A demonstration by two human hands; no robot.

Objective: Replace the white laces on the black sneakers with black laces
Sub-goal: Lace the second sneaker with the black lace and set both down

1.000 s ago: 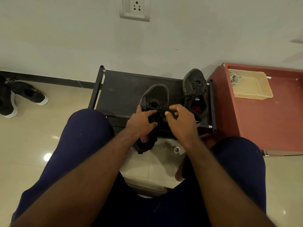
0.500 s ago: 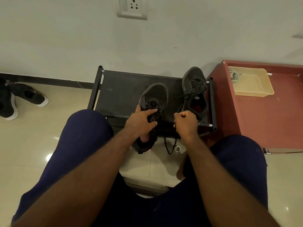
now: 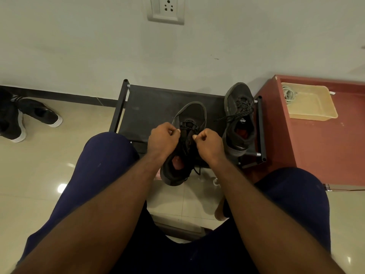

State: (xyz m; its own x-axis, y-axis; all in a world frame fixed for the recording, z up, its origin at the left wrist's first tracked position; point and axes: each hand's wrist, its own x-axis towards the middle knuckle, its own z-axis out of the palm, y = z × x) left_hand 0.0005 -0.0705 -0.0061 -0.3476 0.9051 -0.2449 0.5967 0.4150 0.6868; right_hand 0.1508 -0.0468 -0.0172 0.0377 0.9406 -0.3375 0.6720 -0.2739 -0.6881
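Black sneaker (image 3: 194, 112) on bench (image 3: 150, 107), partly behind my left hand (image 3: 163, 138) and right hand (image 3: 210, 144), fingers (image 3: 178, 131) pinching its lace (image 3: 186, 150); second sneaker (image 3: 240, 115) beside, tray (image 3: 316, 104) on red cabinet (image 3: 325, 151).

Sneaker (image 3: 190, 115) on rack (image 3: 154, 107), second sneaker (image 3: 233, 95) right of it, tray (image 3: 312, 117) farther right

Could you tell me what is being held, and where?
The left hand and right hand each pinch a strand of the black lace over the sneaker.
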